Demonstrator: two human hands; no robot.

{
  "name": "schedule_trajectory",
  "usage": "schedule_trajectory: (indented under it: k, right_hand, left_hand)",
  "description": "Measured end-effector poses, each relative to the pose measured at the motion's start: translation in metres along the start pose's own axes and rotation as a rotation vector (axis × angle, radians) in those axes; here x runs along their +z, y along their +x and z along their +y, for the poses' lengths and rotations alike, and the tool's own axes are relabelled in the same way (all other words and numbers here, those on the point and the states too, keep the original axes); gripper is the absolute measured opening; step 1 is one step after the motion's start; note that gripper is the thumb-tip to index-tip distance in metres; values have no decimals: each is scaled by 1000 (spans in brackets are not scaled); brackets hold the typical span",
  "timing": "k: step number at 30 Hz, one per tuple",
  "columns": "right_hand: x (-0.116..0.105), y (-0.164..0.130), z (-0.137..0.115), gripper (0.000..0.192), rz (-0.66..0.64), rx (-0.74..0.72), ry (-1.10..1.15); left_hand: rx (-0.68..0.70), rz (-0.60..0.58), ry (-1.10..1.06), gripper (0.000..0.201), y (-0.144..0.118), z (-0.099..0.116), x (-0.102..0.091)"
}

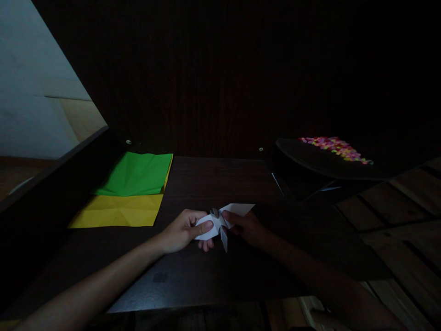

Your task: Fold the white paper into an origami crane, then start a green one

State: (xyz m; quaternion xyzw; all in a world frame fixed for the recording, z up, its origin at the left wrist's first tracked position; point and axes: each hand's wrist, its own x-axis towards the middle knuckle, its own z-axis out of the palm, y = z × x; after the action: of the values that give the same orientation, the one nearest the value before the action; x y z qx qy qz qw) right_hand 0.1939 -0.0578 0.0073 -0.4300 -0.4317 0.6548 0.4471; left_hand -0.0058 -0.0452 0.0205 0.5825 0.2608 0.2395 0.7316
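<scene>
Dark brown wooden desk, centre of frame | creased yellow paper, left of centre | green paper overlapping its upper part | dark item, right of centre, pink-and-yellow cluster on top, outline unclear

The left hand and right hand are bare, with slim fingers. The left forearm, also bare, tapers smoothly; the right forearm, similarly slender, looks bare, its finer detail lost in shadow.
</scene>
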Motion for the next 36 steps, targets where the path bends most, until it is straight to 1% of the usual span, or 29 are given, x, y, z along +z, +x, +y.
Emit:
schedule_trajectory:
  k: [3,14,19,26,31,36]
  right_hand:
    - [2,0,-3,44,27,9,15]
    - [4,-3,-7,42,18,21,41]
    - [4,-2,-7,42,61,19,52]
    - [4,-3,-9,45,43,52,54]
    - [4,-2,-7,43,65,7,71]
    - [6,-2,-6,41,99,12,89]
  left_hand:
    - [-1,4,-14,44,0,0,0]
    - [-17,-15,-56,40,-2,5,1]
    - [-6,23,-55,40,-2,5,0]
    - [-30,-16,-51,41,-2,5,-3]
    - [4,27,-34,39,-1,5,-2]
    - [9,34,-28,39,-1,4,-1]
